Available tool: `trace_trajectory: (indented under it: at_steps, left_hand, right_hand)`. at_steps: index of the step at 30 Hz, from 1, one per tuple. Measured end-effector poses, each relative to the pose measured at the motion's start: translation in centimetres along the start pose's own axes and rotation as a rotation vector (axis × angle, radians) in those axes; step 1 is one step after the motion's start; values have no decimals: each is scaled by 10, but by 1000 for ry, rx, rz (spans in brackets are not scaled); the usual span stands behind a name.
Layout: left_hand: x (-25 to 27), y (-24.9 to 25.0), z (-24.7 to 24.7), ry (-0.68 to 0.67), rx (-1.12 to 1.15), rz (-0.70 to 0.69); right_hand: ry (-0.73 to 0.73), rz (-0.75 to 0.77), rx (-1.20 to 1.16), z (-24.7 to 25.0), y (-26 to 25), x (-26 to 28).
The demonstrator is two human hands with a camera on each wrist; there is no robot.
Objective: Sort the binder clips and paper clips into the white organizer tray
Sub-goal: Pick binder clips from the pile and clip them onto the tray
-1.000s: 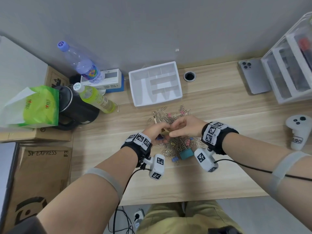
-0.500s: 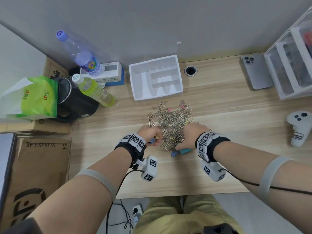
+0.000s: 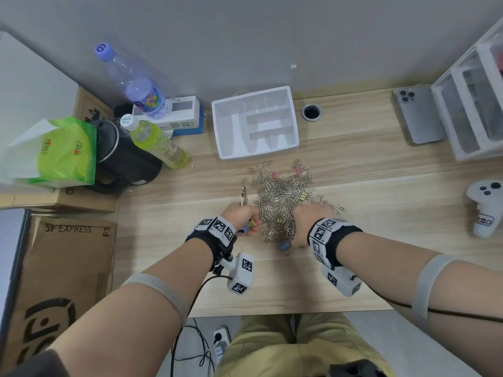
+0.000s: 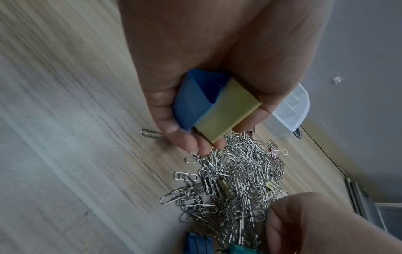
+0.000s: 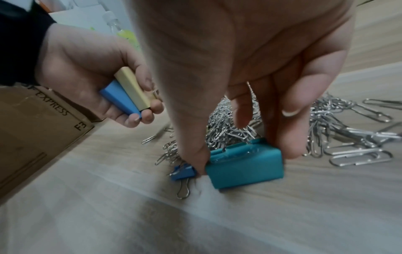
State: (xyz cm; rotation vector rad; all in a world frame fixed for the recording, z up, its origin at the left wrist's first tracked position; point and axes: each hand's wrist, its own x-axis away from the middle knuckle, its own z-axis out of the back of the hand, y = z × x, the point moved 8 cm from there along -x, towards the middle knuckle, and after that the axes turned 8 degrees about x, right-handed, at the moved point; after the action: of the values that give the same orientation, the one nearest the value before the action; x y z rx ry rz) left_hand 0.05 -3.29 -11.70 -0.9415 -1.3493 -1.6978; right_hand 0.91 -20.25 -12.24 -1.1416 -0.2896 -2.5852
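Wooden table (image 3: 367, 186) carries the whole work, and the sorting is, as I judge it, only at its start. The white organizer tray (image 3: 217, 131) stands at the far edge of the table near the wall, and every compartment that the head view shows has nothing in it. The pile of silver paper clips (image 3: 280, 197) lies between the tray and the hands, with small pink and gold binder clips mixed in it, so almost all is left to do.

The left hand (image 3: 239, 213) has its fingers curled round two large binder clips, the blue binder clip (image 4: 195, 103) and the gold binder clip (image 4: 226, 111), side by side. The right hand (image 3: 307, 219) reaches down at the near edge of the pile, and its thumb and fingers pinch the teal binder clip (image 5: 245, 168), which rests on the table. A small blue binder clip (image 5: 182, 171) lies just beside it.

Around the work stand a cardboard box (image 3: 62, 268) at the left, a black kettle (image 3: 122, 159), two bottles, a clear drawer unit (image 3: 473, 110), a phone (image 3: 419, 115) and a white controller (image 3: 484, 208) at the right. None of them stands between the pile and the tray; the tangled paper clips themselves look like the real hindrance.
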Motion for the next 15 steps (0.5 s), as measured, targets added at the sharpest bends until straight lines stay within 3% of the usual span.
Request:
trace_trajectory:
  at_steps: [3, 7, 11, 15]
  left_hand:
    - [1, 2, 0, -6, -21, -7]
    - [1, 4, -1, -29, -66, -5]
    - [8, 7, -12, -137, -191, -23]
    - [10, 8, -22, -213, -146, -49]
  right_hand:
    - [-40, -4, -145, -4, 11, -2]
    - [-262, 45, -320, -7, 27, 0]
    - [-398, 136, -582, 0, 43, 7]
    - [-472, 203, -807, 3, 41, 12]
